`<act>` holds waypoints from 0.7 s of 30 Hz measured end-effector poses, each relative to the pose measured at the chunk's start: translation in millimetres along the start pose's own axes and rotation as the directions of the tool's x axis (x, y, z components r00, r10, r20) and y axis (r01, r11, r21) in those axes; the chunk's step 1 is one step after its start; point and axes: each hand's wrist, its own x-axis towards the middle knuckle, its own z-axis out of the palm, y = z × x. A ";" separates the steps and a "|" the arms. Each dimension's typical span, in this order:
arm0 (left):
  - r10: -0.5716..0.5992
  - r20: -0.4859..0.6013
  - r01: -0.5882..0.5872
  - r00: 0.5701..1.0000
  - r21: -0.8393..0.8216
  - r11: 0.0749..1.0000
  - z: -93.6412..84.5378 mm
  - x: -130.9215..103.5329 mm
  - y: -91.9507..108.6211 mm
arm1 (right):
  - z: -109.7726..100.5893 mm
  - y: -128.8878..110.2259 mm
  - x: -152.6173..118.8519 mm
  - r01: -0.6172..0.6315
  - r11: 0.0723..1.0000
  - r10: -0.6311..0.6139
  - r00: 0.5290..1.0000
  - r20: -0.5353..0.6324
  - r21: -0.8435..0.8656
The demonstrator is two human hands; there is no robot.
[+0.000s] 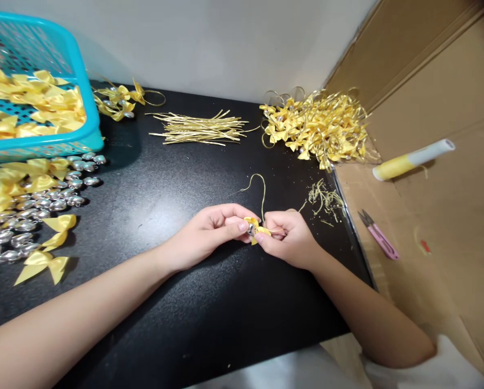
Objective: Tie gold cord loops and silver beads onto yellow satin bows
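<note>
Near the middle of the black table, my left hand pinches a small yellow ribbon bow with a silver bell-like bead beside it. My right hand meets it from the right, fingers closed on the bow's other side. A thin gold cord rises in a curve from between the hands, and a short end of cord shows above the right hand. The fingers partly hide the bow and how the cord passes around it.
On the left stand a turquoise basket of yellow bows and many silver beads. Cut gold cords lie at the back, finished bows at back right. Cord scraps, pink thread snips and a yellow-white roll are right.
</note>
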 end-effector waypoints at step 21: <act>-0.093 -0.022 0.092 0.995 -0.026 0.995 -2.7 1.0 6.0 | -3.6 0.9 -0.4 -0.002 1.000 0.003 0.999 0.037 -0.008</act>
